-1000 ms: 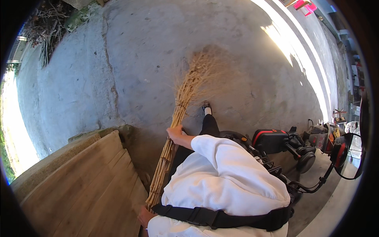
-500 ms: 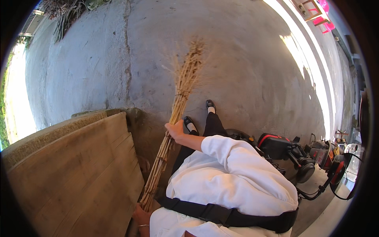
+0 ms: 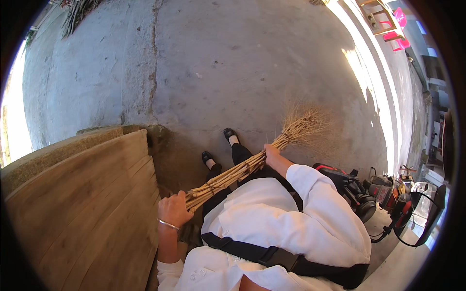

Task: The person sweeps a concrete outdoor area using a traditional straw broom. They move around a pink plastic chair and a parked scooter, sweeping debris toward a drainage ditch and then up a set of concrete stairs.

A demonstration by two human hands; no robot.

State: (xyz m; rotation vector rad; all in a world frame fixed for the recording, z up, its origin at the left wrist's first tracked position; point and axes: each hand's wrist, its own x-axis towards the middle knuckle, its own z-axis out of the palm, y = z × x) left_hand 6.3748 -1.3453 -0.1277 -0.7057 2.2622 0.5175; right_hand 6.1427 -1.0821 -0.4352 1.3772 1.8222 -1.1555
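A long broom (image 3: 228,177) of bundled tan stalks lies slantwise across the front of my body, its bushy twig end spread out at the right over the concrete floor. My left hand (image 3: 173,209), with a silver bangle at the wrist, is closed round the butt end of the stalks beside the wooden board. Farther up the bundle, just below the twigs, my right hand (image 3: 273,154) grips it. Thin ties bind the stalks between the two hands. The twig tips are slightly blurred.
A large wooden board (image 3: 87,213) stands close on my left, along a low ledge (image 3: 63,150). A red and black motorbike (image 3: 349,189) is at my right. Pink plastic chairs (image 3: 398,36) and a wooden frame (image 3: 376,17) are at the far right. Dry branches (image 3: 77,17) lie far left.
The broom's twig end has swung from ahead of me to the right and nearer. My left hand has come up and forward; my right hand has moved right, nearer the twigs.
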